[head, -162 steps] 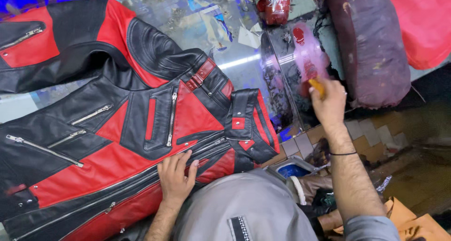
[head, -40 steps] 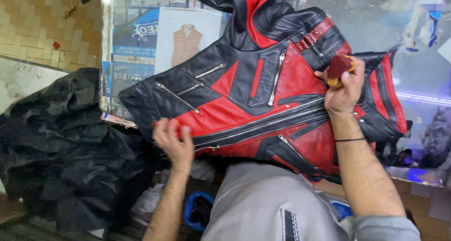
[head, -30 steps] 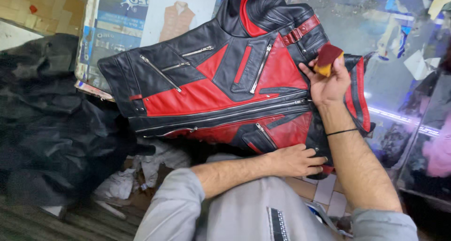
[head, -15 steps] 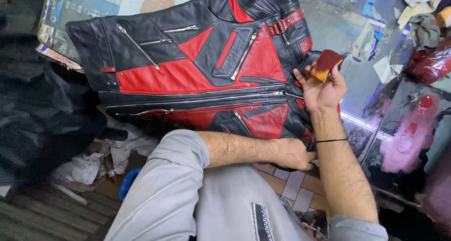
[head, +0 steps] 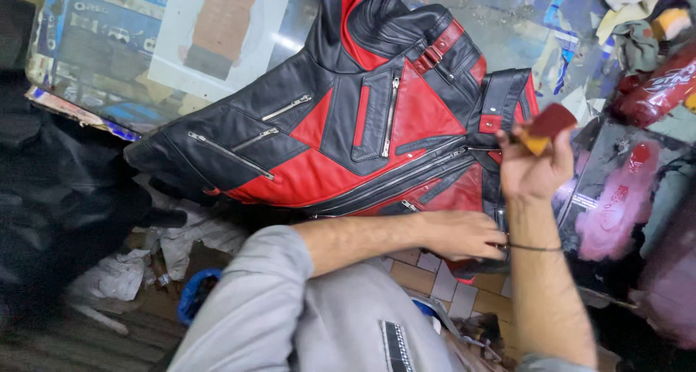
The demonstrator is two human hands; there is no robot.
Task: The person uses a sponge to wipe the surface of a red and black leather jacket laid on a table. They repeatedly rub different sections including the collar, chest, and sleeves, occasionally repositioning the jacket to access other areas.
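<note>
jacket on table | sponge right of jacket | bottle at far right

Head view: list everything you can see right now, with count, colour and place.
jacket: one, black and red leather with silver zips, spread on the table, hem hanging over the near edge
sponge: one, dark red top, yellow base, above the jacket's right side
table: one, glossy top over printed posters
bottle: one, red, far right
dark garments: a heap, black, left
rags: several, white, on the floor below the jacket
left hand: grips the jacket's lower edge
right hand: holds the sponge
</note>
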